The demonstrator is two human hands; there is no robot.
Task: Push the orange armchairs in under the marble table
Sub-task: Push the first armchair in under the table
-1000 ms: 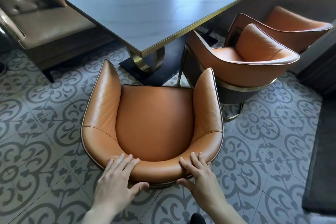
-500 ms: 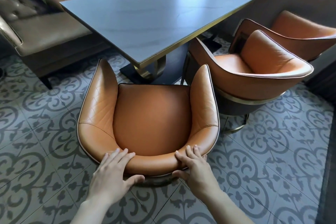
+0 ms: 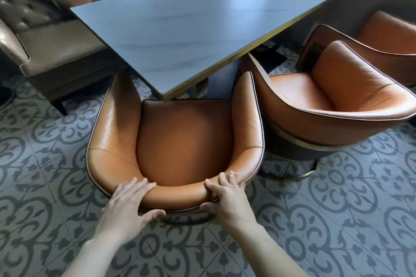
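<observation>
An orange leather armchair (image 3: 180, 141) stands right in front of me, its open front facing the marble table (image 3: 198, 29). The table's near corner overhangs the front edge of the seat. My left hand (image 3: 128, 207) grips the top of the chair's curved backrest, fingers over the rim and thumb behind. My right hand (image 3: 227, 200) holds the same rim a little to the right. A second orange armchair (image 3: 337, 96) sits at the table's long right side, turned toward it. A third orange armchair (image 3: 387, 36) stands behind that one.
A brown tufted leather sofa (image 3: 51, 51) with cushions runs along the table's left side. A low wall lies beyond the table at the far right. The table's gold-trimmed pedestal base (image 3: 202, 90) sits under the near end. Patterned grey floor tiles (image 3: 337, 220) surround the chairs.
The nearest armchair has slid forward toward the table, so the table corner now overhangs its seat. Both hands stayed on the backrest and moved with it.
</observation>
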